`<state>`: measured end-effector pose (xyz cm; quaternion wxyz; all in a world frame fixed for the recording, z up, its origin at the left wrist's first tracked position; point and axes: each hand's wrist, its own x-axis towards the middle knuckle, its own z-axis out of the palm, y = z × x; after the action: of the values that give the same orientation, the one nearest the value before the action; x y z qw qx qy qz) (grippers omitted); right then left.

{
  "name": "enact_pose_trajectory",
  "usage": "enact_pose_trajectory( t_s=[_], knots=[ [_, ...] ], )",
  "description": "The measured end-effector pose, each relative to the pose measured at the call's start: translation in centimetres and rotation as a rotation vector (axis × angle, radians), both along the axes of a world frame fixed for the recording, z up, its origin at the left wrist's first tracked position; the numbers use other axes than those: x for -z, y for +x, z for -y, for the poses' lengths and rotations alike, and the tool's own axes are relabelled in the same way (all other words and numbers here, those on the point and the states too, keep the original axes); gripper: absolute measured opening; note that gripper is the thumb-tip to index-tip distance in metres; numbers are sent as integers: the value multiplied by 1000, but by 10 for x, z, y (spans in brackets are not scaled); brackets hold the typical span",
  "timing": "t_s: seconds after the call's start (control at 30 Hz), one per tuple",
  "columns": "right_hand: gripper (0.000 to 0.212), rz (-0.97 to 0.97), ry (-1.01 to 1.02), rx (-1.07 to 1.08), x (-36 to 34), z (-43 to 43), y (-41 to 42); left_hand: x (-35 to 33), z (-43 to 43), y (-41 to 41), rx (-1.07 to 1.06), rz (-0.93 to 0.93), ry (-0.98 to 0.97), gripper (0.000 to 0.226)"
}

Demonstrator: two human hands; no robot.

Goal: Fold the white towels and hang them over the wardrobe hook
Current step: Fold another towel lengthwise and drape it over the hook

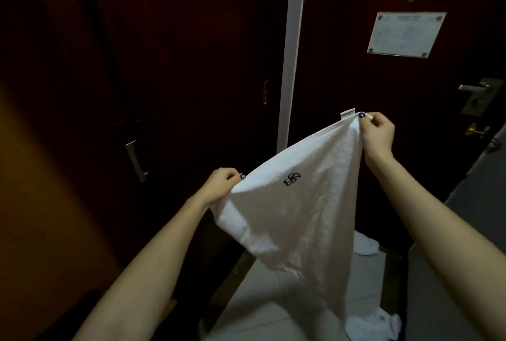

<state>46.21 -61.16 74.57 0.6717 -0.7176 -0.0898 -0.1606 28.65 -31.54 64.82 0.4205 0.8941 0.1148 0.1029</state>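
dark red-brown wood fills the background, dim enough that the towel (298, 212) is the brightest thing in view. the right hand (379, 132) pinches one top corner, thumb and forefinger pressed together on the cloth just beside its sewn label (347, 114), the other fingers curled. the left hand (221, 184) pinches the other top corner, fingers closed on the hem.

the hands are well apart, so the top edge is stretched between them, and that edge is the relation that matters. it runs on a slant: low at the left hand and nearer the person, high at the right hand and farther off toward the door (342, 53). the towel's long axis hangs down from that edge, the cloth narrowing to a tail near the floor (262, 313); whether the tail touches the tiles cannot be told. a blue monogram (292, 178) faces the camera just below the edge, nearer the left hand.

by the look of it the towel is not yet folded. the first fold would call for levelling the edge and carrying one corner across to the other.

behind the left hand stands the wardrobe (164, 66) with its metal handle (135, 161); no hook shows. more white cloth (365, 246) lies on the floor at the foot of the door. a notice (406, 34) and a lever (475, 87) sit on the door.
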Motion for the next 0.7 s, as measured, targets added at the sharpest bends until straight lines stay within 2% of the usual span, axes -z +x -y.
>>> enact_pose_trajectory(
  t_s=[0.1,0.2,0.27,0.37,0.5,0.6,0.7],
  knots=[
    [16,-60,-67,7,17,1,-5,-11,-6,-26,17,-25,-161,42],
    [17,-107,-110,-4,40,-5,-7,-23,-19,-50,74,-137,-363,23],
    [17,-134,-124,-22,53,-16,-6,-31,-35,-64,89,-182,-329,25],
    [18,-138,-180,-86,68,-43,-4,-35,-56,-84,34,-199,-171,25],
    [20,-120,-226,-223,78,-87,-12,-22,-69,-110,-163,-153,2,22],
    [19,-96,-253,-361,76,-118,-27,-18,-68,-121,-431,-41,-176,21],
    [11,-68,-255,-534,68,-145,-55,-25,-52,-123,-646,114,-386,2]
  ],
)
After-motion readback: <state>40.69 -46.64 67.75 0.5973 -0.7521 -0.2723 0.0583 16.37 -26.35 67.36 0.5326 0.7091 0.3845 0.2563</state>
